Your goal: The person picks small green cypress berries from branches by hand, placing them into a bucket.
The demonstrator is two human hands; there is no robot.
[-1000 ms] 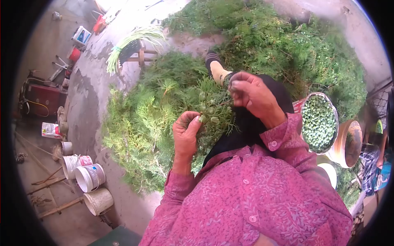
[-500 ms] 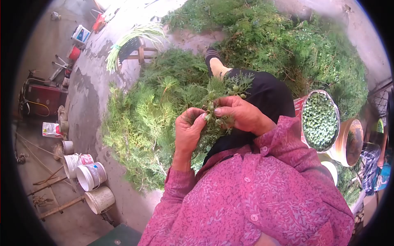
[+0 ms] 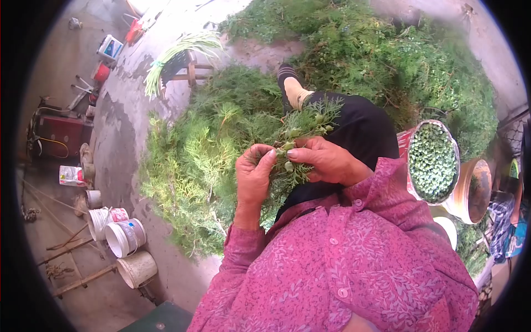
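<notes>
A green sprig with small round green cones point(image 3: 296, 133) is held over my lap. My left hand point(image 3: 254, 172) is closed, its thumb and forefinger pinching the sprig from the left. From the right, my right hand point(image 3: 327, 160) pinches the same sprig among the cones, its fingertips close to the left ones. Beneath and beyond the hands lies a heap of feathery cut branches point(image 3: 193, 160). To the right stands a bucket full of small green cones point(image 3: 432, 163).
A second bucket point(image 3: 477, 191) stands beside the full one. Several white buckets point(image 3: 126, 238) line the floor at left. Long green stalks point(image 3: 180, 52) lie on a small stool point(image 3: 192, 73). More branches point(image 3: 387, 55) are piled beyond my bent knee.
The sprig has shifted slightly between my fingers, and the cones at my fingertips sit differently. Both hands stay almost in place, still pinching.
</notes>
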